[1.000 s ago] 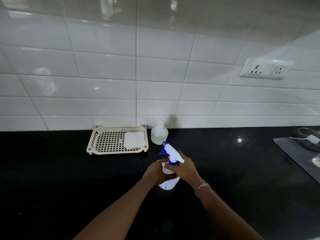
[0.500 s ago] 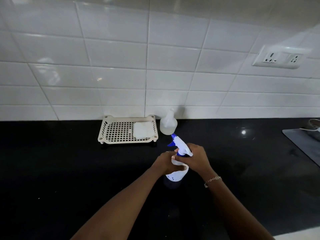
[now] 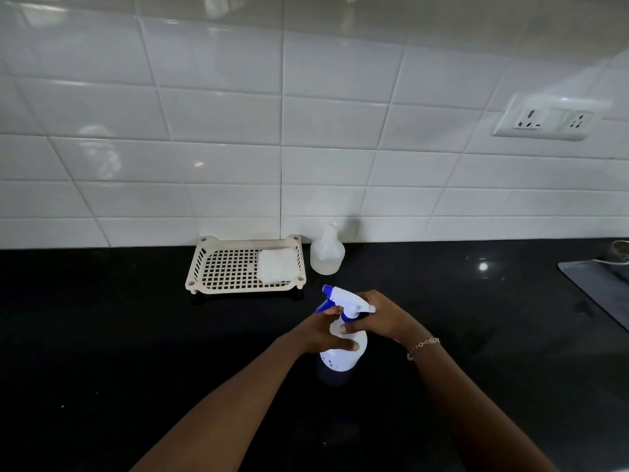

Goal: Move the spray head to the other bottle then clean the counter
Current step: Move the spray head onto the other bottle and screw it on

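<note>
A white tiled wall (image 3: 238, 131) filled the upper half of the view, with a double socket plate (image 3: 548, 120) set into it at the right. Below it ran the black counter (image 3: 102, 335), glossy and catching a point of light near the right. A grey mat (image 3: 599, 287) lay at the counter's right edge, cut off by the frame. Against the wall stood a cream perforated tray (image 3: 231, 270) on short feet, and a white folded cloth (image 3: 277, 265) lay in its right part. Just beside the tray's right end stood the second bottle (image 3: 327, 253) — clear, upright, its neck bare of any cap.

Nearer the person, the white spray bottle (image 3: 343, 356) stood upright on the counter, well in front of the second bottle. The left hand (image 3: 320, 332) wrapped its curled fingers round the bottle's shoulder. The right hand (image 3: 381, 318) gripped the blue collar under the spray head (image 3: 343, 298) — thumb in front, fingers curled behind. The head, white with a blue nozzle and trigger, sat on the bottle and pointed left. A thin chain bracelet (image 3: 423, 345) circled the right wrist.
</note>
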### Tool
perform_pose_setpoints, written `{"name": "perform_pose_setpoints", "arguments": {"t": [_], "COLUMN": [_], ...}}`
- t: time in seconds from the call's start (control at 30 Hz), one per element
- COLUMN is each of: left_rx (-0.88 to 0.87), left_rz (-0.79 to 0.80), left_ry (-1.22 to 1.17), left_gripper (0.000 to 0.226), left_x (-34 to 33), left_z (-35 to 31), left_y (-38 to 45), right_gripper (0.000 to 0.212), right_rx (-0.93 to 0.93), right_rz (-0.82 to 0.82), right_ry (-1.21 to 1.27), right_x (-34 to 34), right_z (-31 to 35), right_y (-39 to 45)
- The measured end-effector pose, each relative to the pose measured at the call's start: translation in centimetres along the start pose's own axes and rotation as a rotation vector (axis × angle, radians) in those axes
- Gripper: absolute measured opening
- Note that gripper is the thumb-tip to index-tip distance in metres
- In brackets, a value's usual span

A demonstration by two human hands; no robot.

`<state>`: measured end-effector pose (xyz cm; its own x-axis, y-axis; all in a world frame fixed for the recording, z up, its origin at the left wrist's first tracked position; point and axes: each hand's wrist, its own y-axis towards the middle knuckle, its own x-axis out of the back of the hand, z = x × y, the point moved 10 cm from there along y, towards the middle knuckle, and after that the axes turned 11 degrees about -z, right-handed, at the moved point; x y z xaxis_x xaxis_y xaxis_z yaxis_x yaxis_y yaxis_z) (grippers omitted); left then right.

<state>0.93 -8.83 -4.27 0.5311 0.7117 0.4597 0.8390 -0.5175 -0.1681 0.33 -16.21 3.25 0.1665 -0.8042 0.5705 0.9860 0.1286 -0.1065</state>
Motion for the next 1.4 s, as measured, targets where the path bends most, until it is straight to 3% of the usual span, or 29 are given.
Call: {"name": "perform_pose_setpoints", "arguments": {"t": [0.13, 0.3, 0.47, 0.57, 0.7, 0.87, 0.93, 1.0, 1.07, 1.2, 1.3, 1.4], "left_rx": [-0.025, 0.022, 0.117, 0.154, 0.155, 0.143, 0.151, 0.155, 0.165, 0.153, 0.165, 0.17], "left_rz": [-0.026, -0.035, -0.046, -0.042, -0.04, -0.112, -0.101, -0.098, -0.108, -0.133, -0.101, -0.078], "left_ry": [0.044, 0.057, 0.051, 0.066, 0.065, 0.124, 0.151, 0.171, 0.153, 0.197, 0.203, 0.169], "left_gripper": [0.066, 0.065, 0.085, 0.079, 0.079, 0.074, 0.065, 0.059, 0.07, 0.08, 0.071, 0.076], "left_x": [-0.2, -0.2, -0.1, -0.1, -0.2, 0.2, 0.1, 0.1, 0.1, 0.3, 0.1, -0.1], "left_z": [-0.2, 0.3, 1.5, 1.3, 1.0, 0.9, 0.9, 0.6, 0.4, 0.4, 0.0, -0.2], "left_y": [0.2, 0.5, 0.9, 1.1, 0.9, 1.1, 1.1, 1.1, 1.1, 1.1, 1.1, 1.0], "right_gripper": [0.056, 0.054, 0.076, 0.088, 0.076, 0.087, 0.094, 0.09, 0.075, 0.07, 0.075, 0.041], "right_rx": [0.064, 0.149, 0.126, 0.131, 0.15, 0.143, 0.148, 0.182, 0.202, 0.222, 0.241, 0.277], "right_rz": [-0.117, -0.165, -0.022, -0.005, -0.128, 0.06, 0.06, -0.037, -0.109, 0.007, 0.02, -0.099], "right_ry": [0.112, 0.132, 0.23, 0.212, 0.171, 0.143, 0.099, 0.036, 0.052, -0.009, -0.069, -0.129], "right_x": [0.6, 1.5, 1.9, 1.6, 2.5, 2.2, 2.0, 2.4, 2.8, 2.3, 2.1, 2.8], "right_z": [-0.3, 0.3, 0.6, 0.8, 0.6, 0.8, 1.0, 1.3, 1.5, 1.5, 1.6, 2.1], "right_y": [-0.2, -0.5, -0.5, -0.6, -0.3, -0.2, -0.4, -0.4, -0.2, 0.1, 0.1, 0.3]}}
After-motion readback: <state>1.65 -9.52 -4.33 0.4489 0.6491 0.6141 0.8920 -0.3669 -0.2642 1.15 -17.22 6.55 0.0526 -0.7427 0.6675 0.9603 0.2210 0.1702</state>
